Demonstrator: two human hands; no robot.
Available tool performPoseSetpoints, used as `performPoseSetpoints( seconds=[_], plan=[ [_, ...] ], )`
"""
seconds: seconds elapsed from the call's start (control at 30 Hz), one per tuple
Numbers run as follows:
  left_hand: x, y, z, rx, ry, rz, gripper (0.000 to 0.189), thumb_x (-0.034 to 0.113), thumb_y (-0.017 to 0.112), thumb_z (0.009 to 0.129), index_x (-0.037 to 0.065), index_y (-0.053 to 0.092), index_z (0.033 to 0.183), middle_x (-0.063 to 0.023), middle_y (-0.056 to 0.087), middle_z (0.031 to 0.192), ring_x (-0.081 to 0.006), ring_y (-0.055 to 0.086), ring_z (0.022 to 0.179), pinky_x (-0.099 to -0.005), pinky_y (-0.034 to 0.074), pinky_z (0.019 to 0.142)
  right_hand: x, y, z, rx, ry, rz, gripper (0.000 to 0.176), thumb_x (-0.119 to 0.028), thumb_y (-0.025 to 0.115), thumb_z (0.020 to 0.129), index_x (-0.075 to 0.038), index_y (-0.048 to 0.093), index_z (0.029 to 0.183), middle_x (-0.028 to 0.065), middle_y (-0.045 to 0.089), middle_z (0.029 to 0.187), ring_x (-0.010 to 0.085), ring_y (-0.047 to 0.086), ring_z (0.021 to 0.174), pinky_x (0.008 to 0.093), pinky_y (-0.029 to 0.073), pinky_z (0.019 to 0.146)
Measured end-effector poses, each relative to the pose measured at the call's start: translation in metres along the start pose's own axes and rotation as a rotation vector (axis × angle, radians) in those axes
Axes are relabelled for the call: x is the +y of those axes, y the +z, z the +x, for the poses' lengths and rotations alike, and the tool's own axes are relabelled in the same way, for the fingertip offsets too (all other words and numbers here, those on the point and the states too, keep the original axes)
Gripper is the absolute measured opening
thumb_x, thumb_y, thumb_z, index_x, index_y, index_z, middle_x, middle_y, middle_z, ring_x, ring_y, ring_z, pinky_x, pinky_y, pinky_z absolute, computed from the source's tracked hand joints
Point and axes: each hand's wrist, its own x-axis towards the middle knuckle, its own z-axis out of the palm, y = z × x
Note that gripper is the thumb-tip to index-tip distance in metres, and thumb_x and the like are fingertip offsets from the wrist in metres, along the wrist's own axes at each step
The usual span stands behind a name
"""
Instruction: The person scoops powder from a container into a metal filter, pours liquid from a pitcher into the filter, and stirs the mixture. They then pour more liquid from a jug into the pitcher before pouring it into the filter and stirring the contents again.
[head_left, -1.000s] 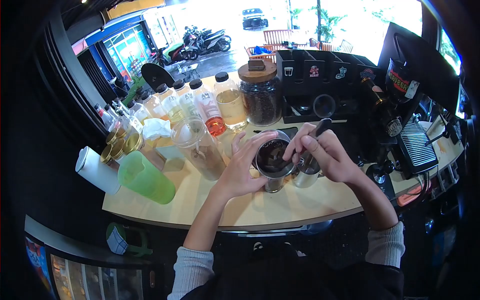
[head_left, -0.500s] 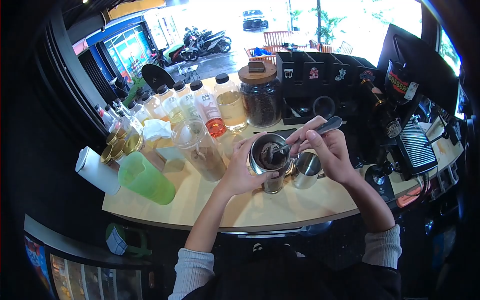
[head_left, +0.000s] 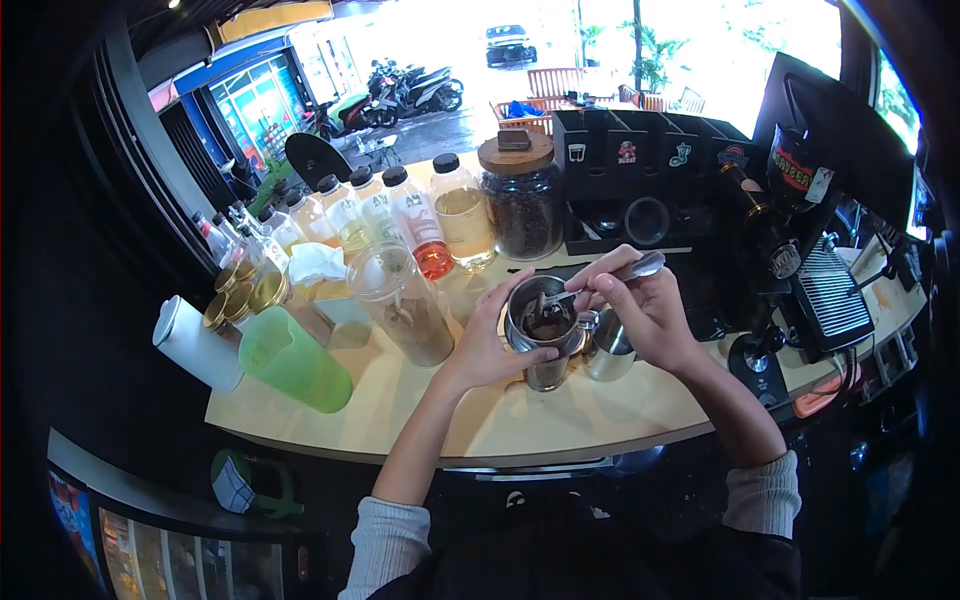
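A metal cup (head_left: 548, 372) with dark brown contents stands near the middle of the wooden counter (head_left: 480, 425). My left hand (head_left: 490, 345) is wrapped round its left side near the rim, thumb across the front. Pinched in my right hand (head_left: 645, 312) is a metal spoon (head_left: 638, 267), its handle end up to the right and its other end inside the cup. Just right of the cup, partly behind my right hand, sits a metal pitcher (head_left: 608, 355). To the left stands a tall clear container of brown powder (head_left: 413, 320).
Capped bottles (head_left: 462, 215) and a wooden-lidded jar of dark beans (head_left: 522, 205) line the back. A green pitcher (head_left: 300, 365) and a white tumbler (head_left: 195, 342) stand left. Black organizer (head_left: 640, 150) and coffee equipment (head_left: 835, 295) are right.
My right hand has lowered slightly, and the spoon handle now lies flatter, with its inner end shifted left within the cup. My left hand still holds the cup.
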Motion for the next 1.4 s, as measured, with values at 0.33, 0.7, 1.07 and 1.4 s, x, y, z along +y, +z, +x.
performPoseSetpoints(
  seconds=[0.33, 0.7, 1.07, 1.4],
  plan=[
    [0.056, -0.021, 0.005, 0.235, 0.313, 0.435, 0.05, 0.023, 0.075, 0.074, 0.011, 0.057, 0.119, -0.0026, 0.058, 0.089, -0.0204, 0.057, 0.095, -0.0402, 0.035, 0.094, -0.015, 0.012, 0.011, -0.062, -0.083, -0.201, 0.01, -0.009, 0.062, 0.091, 0.001, 0.061, 0.095, 0.0095, 0.066, 0.088, 0.0123, 0.063, 0.076, 0.0265, 0.051, 0.068],
    [0.058, -0.026, 0.016, 0.322, 0.405, 0.581, 0.01, 0.014, 0.061, 0.088, 0.006, 0.066, 0.091, -0.0054, 0.062, 0.08, -0.0232, 0.059, 0.081, -0.0394, 0.037, 0.087, -0.008, -0.03, -0.01, -0.025, 0.066, -0.589, 0.022, -0.008, 0.06, 0.087, -0.002, 0.057, 0.107, 0.0134, 0.058, 0.096, 0.0258, 0.061, 0.081, 0.0348, 0.047, 0.072],
    [0.056, -0.031, 0.017, 0.407, 0.255, 0.344, 0.018, 0.015, 0.059, 0.091, 0.002, 0.071, 0.088, -0.0083, 0.065, 0.071, -0.0194, 0.061, 0.07, -0.0316, 0.045, 0.067, 0.093, -0.075, -0.11, -0.074, 0.508, -0.358, 0.015, -0.012, 0.054, 0.093, 0.002, 0.056, 0.092, 0.0113, 0.062, 0.083, 0.0222, 0.061, 0.086, 0.0319, 0.046, 0.077],
    [0.057, -0.034, 0.012, 0.401, 0.236, 0.333, 0.017, 0.013, 0.058, 0.091, 0.003, 0.071, 0.097, -0.0091, 0.068, 0.078, -0.018, 0.061, 0.072, -0.0307, 0.046, 0.07, 0.077, -0.097, -0.088, 0.103, 0.421, -0.142, 0.016, -0.012, 0.046, 0.098, -0.004, 0.051, 0.085, -0.0033, 0.05, 0.072, 0.0053, 0.045, 0.069, 0.0222, 0.04, 0.065]
  ],
)
